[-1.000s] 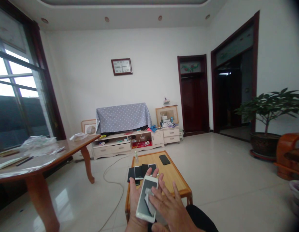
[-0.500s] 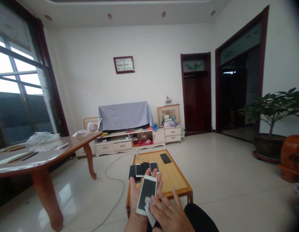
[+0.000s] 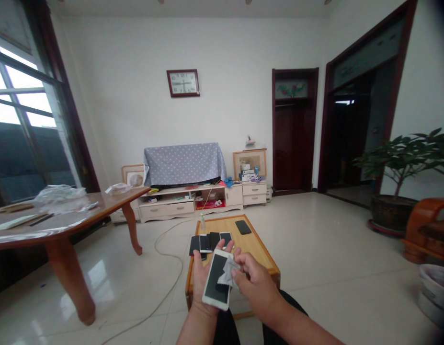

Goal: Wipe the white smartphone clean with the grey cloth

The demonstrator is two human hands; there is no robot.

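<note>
Phone (image 3: 217, 280) is cradled screen-up in the left hand (image 3: 201, 281). A crumpled wipe (image 3: 229, 272) is pinched against it by the right hand (image 3: 256, 286), above the table (image 3: 256, 251).

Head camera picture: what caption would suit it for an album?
Left hand holds a white phone; right hand pinches a small cloth at its screen, near a low table.

One view only: a head-worn camera, looking forward and slightly down across the room. The left hand (image 3: 198, 280) and right hand (image 3: 257, 287) sit close at bottom centre, the table (image 3: 259, 256) just beyond, and the clock (image 3: 183, 83) far off, upper centre.
</note>
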